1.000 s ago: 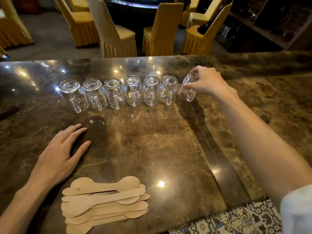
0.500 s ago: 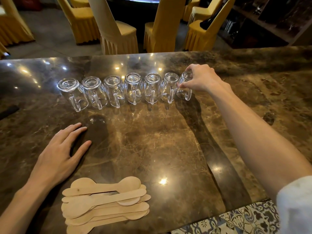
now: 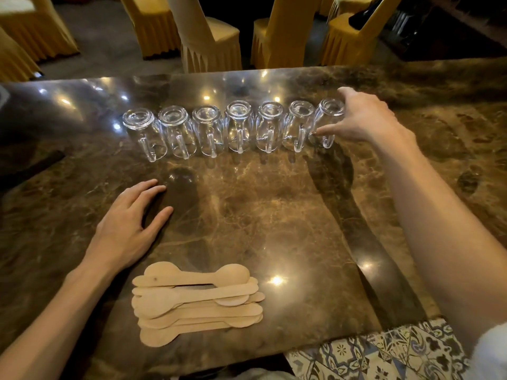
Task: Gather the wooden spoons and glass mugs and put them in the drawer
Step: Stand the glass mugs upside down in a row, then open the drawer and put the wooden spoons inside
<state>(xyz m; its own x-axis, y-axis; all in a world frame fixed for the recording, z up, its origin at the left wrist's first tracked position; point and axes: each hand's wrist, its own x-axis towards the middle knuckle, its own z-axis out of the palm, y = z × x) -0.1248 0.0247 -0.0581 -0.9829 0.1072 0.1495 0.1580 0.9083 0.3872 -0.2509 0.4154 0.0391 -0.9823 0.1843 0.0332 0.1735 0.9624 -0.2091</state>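
Several clear glass mugs stand upside down in a row across the far half of the brown marble counter, handles toward me. My right hand reaches to the row's right end and holds the rightmost mug between thumb and fingers, upside down beside its neighbour. A pile of several flat wooden spoons lies near the counter's front edge. My left hand rests flat on the counter just above and left of the spoons, fingers spread, holding nothing. No drawer is visible.
Chairs with yellow covers stand beyond the counter's far edge. Patterned floor tiles show past the front right edge. A dark shelf unit is at the far right.
My right hand brought the tilted rightmost mug down and left, setting it against the end of the row. My left hand stayed flat in place.
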